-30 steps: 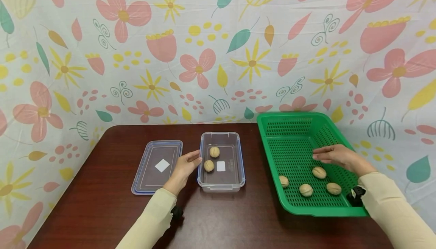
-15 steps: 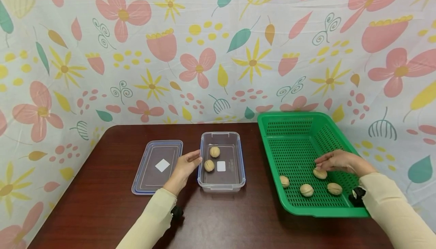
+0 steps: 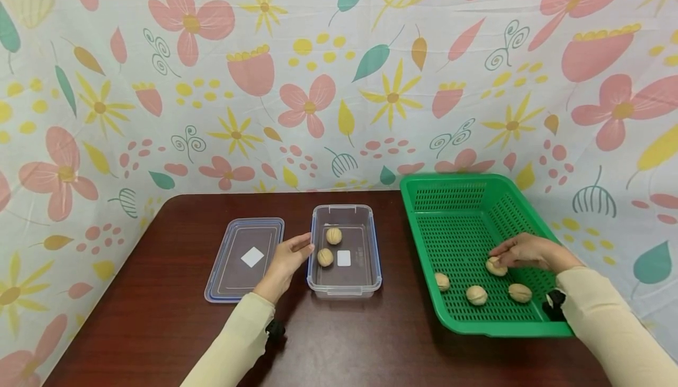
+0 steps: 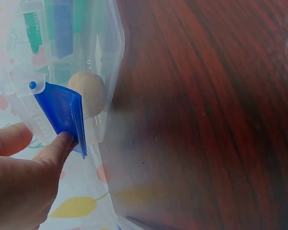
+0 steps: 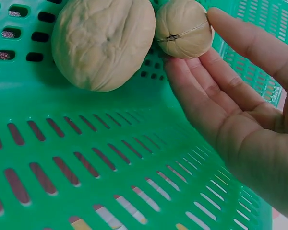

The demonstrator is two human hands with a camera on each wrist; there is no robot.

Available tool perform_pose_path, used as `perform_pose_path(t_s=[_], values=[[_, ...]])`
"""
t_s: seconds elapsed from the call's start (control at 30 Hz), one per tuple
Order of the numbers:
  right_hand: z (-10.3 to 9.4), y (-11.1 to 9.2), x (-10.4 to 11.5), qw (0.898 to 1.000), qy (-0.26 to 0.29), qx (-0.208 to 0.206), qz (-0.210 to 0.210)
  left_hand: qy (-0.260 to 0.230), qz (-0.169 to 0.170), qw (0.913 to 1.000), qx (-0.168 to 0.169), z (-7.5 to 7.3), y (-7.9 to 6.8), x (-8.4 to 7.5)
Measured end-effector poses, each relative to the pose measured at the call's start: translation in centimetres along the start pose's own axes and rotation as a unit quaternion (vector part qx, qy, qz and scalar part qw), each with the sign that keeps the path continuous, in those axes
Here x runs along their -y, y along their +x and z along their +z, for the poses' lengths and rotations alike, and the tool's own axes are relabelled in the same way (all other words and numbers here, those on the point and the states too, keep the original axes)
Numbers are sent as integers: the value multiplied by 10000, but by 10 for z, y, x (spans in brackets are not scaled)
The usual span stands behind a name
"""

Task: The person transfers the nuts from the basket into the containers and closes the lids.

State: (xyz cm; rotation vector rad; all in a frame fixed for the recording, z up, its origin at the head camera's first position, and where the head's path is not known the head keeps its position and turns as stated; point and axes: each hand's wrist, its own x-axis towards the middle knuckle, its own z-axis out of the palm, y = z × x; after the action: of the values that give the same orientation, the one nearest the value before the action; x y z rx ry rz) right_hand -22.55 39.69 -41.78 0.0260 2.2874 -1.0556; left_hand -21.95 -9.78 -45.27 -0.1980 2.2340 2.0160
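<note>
In the green basket (image 3: 442,302), my right hand (image 3: 529,252) pinches a walnut (image 5: 185,31) between thumb and fingers. A second walnut (image 5: 103,45) lies close by, large in the right wrist view. Two more walnuts, one of them a walnut (image 3: 477,295) near the front, rest on the basket floor. My left hand (image 3: 286,263) is at the left wall of a clear plastic container (image 3: 352,281), fingers extended. Its thumb touches the container's blue latch flap (image 4: 62,108), which hangs down. Inside the container sit two walnuts (image 3: 333,236), one behind the other.
Left of the container lies its clear lid (image 3: 233,281) with a blue seal and a white label. Everything stands on a dark red-brown table (image 3: 360,352). A flower-print cloth (image 3: 339,81) hangs behind the table.
My right hand has come down into the basket and closed its fingertips on a walnut, which shifted slightly. The left hand and the container have not moved.
</note>
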Motion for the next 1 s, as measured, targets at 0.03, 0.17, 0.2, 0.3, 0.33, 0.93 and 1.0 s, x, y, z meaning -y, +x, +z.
perform_pose_path(t_s=[0.03, 0.17, 0.2, 0.3, 0.33, 0.93, 1.0], values=[[0, 0, 0, 10000, 14, 20, -58, -4, 7, 10000, 3, 0, 0, 0], [-1, 1, 2, 9995, 263, 53, -181, -65, 29, 10000, 43, 0, 1, 0], [-1, 1, 3, 9992, 342, 53, -207, -72, 43, 10000, 54, 0, 0, -1], [0, 1, 6, 9985, 492, 13, -241, -101, 66, 9999, 84, 0, 0, -1], [0, 2, 8, 9983, 523, -31, -235, -118, 69, 9999, 87, 0, 0, -1], [0, -3, 44, 9914, 990, -392, -767, -92, 143, 9998, 43, 0, 1, 0], [1, -3, 48, 9910, 936, -440, -848, -90, 130, 9999, 14, 1, 1, 0]])
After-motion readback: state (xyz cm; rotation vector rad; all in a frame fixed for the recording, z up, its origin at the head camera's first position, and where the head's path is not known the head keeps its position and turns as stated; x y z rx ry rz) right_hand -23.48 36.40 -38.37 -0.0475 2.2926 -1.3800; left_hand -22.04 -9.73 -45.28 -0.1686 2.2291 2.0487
